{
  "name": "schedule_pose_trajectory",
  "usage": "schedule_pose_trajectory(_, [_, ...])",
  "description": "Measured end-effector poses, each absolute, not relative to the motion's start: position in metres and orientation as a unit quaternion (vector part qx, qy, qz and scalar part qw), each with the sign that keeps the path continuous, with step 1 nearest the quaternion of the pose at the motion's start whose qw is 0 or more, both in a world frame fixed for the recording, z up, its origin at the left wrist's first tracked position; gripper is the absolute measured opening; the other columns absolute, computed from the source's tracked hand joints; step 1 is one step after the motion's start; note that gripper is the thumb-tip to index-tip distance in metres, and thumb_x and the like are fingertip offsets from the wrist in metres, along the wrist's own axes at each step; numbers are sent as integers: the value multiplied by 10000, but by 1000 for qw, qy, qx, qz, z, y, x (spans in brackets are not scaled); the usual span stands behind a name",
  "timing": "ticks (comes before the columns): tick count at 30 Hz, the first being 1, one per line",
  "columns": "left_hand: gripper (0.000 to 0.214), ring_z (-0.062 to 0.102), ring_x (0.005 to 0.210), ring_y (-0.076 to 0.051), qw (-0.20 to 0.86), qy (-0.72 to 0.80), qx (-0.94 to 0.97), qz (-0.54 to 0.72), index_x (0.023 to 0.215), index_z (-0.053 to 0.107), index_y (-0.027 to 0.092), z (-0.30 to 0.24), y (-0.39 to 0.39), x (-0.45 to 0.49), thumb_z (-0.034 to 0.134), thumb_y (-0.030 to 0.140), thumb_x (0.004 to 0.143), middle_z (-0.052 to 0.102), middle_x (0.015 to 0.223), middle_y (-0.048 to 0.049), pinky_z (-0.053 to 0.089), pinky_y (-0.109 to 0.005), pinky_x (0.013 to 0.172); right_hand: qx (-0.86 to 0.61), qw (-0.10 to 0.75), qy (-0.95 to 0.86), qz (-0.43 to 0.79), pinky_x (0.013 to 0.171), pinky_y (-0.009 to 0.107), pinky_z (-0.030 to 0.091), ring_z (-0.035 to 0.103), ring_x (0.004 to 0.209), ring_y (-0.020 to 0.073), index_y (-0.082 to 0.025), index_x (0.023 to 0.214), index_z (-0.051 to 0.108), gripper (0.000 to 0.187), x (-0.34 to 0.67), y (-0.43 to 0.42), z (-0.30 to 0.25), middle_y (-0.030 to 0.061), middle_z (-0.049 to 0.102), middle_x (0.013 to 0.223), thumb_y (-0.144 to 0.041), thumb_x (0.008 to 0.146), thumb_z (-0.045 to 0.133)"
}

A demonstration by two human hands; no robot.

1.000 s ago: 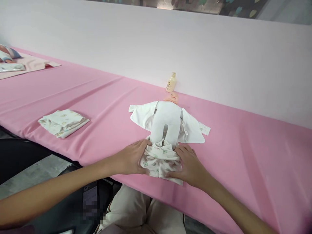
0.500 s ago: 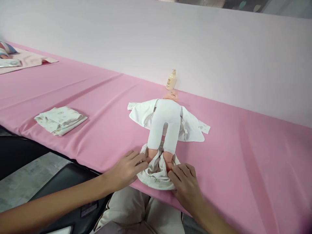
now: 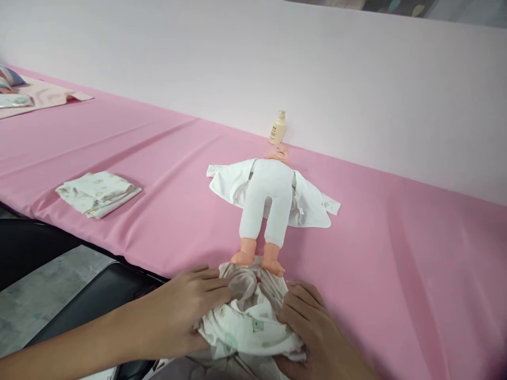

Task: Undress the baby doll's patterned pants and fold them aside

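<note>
A baby doll (image 3: 271,184) with a white cloth body lies on its back, feet toward me. An open white baby jacket (image 3: 312,206) spreads under it, its sleeves out to both sides. Just below the doll's bare feet (image 3: 245,252), a bunched pair of printed baby pants (image 3: 253,327) hangs over the table's front edge. My left hand (image 3: 194,301) grips the left side of the pants, fingers closed on the fabric. On the right side, my right hand (image 3: 307,322) holds the cloth the same way. The feet are outside the pants, close to the upper edge.
A pump bottle (image 3: 278,128) stands behind the doll's head, near the white wall (image 3: 253,63). Folded printed cloth (image 3: 99,192) lies to the left on the pink table cover (image 3: 166,195). A pale blanket (image 3: 51,97) is at the far left. Black chairs (image 3: 91,301) stand below the edge.
Both hands have drawn the pants down toward me, off the doll's feet, which now show bare. The doll and jacket stay in place.
</note>
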State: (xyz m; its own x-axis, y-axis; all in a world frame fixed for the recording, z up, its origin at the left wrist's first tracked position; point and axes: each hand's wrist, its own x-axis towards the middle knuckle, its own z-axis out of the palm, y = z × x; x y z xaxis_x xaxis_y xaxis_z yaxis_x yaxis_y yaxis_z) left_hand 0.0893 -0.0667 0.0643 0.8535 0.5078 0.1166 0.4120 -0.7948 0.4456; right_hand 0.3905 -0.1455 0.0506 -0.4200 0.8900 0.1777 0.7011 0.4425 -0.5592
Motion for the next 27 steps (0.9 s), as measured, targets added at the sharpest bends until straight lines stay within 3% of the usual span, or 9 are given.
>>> schedule_pose_trajectory(3, [491,695,924,-280,214,243,940,104,1357,661,377,92,-73,87,778,377,880,757,1055,-34,527,-374,820,-468,213,-824,239,848,414,608,702,980,280,-338,1027,672,314,399,-157,75,32,747,1033,-383,828,911])
schedule_pose_trajectory(7, [416,678,903,-296,193,244,943,116,1264,695,338,135,-56,90,771,423,864,712,959,-46,525,-392,823,-476,214,-837,162,675,409,585,722,926,307,-376,1267,703,466,415,-148,116,71,783,1110,-576,872,848])
schedule_pose_trajectory(10, [410,671,871,-296,129,261,949,118,1234,697,308,169,-23,102,724,470,858,677,899,-45,514,-396,805,-455,195,-862,111,689,394,555,670,793,268,-321,1062,724,290,426,-115,152,73,732,890,-590,960,753])
schedule_pose_trajectory(13, [486,673,882,-296,47,277,956,82,1233,689,267,202,13,116,742,521,823,682,916,-58,495,-383,796,-464,166,-869,45,684,405,507,600,703,250,-263,877,651,445,438,-73,189,64,651,778,-695,983,656])
schedule_pose_trajectory(16, [563,678,955,-318,4,272,960,67,1198,694,269,230,42,126,766,659,799,698,970,-73,489,-379,829,-474,158,-866,8,666,399,466,626,759,278,-263,951,679,477,452,-40,221,89,695,879,-718,1022,554])
schedule_pose_trajectory(19, [534,681,955,-314,-11,271,960,72,1110,706,268,254,67,133,671,743,869,702,973,-75,485,-386,852,-474,164,-865,-26,702,415,450,653,842,309,-289,996,713,458,463,-20,247,91,724,931,-700,1045,515])
schedule_pose_trajectory(24, [476,683,876,-279,-32,237,962,133,969,714,260,288,104,143,473,667,1023,683,852,-65,465,-406,844,-498,188,-844,-57,743,450,444,635,827,307,-307,905,711,484,468,-4,281,78,725,909,-743,1020,535])
schedule_pose_trajectory(27, [475,659,843,-263,-48,244,954,164,1080,736,270,303,117,149,470,661,1031,706,849,-64,442,-398,810,-534,203,-817,-85,762,473,454,646,851,322,-343,1060,747,488,471,6,294,82,734,910,-763,1023,501])
